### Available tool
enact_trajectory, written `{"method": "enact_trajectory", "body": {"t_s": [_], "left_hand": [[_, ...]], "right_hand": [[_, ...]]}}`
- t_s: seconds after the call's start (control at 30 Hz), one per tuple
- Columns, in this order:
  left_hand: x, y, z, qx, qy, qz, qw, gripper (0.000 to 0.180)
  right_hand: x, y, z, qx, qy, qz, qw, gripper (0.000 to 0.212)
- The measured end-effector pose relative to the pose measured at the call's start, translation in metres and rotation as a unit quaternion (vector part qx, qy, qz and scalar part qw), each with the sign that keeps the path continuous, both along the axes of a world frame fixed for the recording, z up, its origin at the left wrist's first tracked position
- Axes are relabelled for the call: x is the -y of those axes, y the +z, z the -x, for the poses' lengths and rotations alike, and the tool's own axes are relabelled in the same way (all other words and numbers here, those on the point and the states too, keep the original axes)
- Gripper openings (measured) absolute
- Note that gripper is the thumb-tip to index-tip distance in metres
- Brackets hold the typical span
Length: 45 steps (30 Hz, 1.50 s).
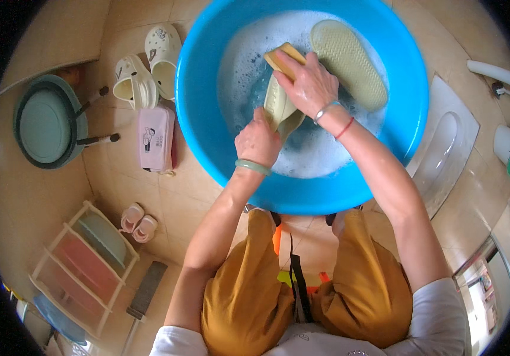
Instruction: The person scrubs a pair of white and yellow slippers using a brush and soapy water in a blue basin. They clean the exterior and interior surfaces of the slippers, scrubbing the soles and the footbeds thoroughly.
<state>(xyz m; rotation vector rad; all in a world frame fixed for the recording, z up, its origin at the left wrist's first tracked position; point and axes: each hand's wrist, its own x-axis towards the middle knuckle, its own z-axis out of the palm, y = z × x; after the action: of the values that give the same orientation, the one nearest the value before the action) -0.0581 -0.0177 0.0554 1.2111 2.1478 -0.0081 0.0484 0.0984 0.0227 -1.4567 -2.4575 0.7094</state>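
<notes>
Tub (185, 113) as landmark, suds inside; one slipper (277, 104) is over its middle, tilted, near end in the left hand (258, 142); thumb along the upper edge, other fingers mostly hidden; right hand (308, 83) clamps a tan block (290, 52), brush or soap bar, cannot tell which, against the slipper's far end; hands apart, joined only through the slipper.

Second slipper (350, 65) lies sole up, within the tub's far right part; clogs (163, 59) and pink case (156, 139) sit just left of the tub.

Risks, my judgement: wet, soapy slipper may twist out of the left hand if the block pushes hard on its far end; block may skid off the curved edge, or shoot from slick fingers; a brisk stroke could throw suds over the tub's rim, wetting case and clogs; the bangle (253, 167) may knock the tub's near rim if the left wrist drops.
</notes>
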Motion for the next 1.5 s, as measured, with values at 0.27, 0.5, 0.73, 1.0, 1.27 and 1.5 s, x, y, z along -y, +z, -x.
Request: {"method": "enact_trajectory", "body": {"t_s": [0.27, 0.5, 0.73, 1.0, 1.27, 1.5], "left_hand": [[0.026, -0.012, -0.006, -0.039, -0.040, -0.052, 0.997, 0.037], [0.009, -0.005, -0.007, -0.061, -0.067, -0.042, 0.995, 0.040], [0.019, -0.010, 0.001, -0.045, -0.080, -0.011, 0.996, 0.038], [-0.017, 0.004, 0.025, -0.082, -0.106, 0.070, 0.989, 0.034], [0.049, -0.066, 0.053, 0.310, 0.264, -0.036, 0.913, 0.061], [0.029, -0.061, -0.006, 0.488, 0.517, -0.050, 0.702, 0.058]], "right_hand": [[0.060, 0.030, -0.030, -0.023, 0.097, 0.016, 0.995, 0.047], [-0.006, 0.010, -0.001, 0.031, -0.012, 0.016, 0.999, 0.038], [0.075, 0.040, -0.027, -0.055, 0.053, 0.076, 0.994, 0.045], [0.023, 0.016, 0.008, -0.042, -0.003, 0.084, 0.996, 0.038], [0.039, -0.072, -0.043, -0.060, -0.105, 0.094, 0.988, 0.041], [0.084, -0.015, -0.053, -0.277, -0.131, 0.180, 0.935, 0.053]]}}
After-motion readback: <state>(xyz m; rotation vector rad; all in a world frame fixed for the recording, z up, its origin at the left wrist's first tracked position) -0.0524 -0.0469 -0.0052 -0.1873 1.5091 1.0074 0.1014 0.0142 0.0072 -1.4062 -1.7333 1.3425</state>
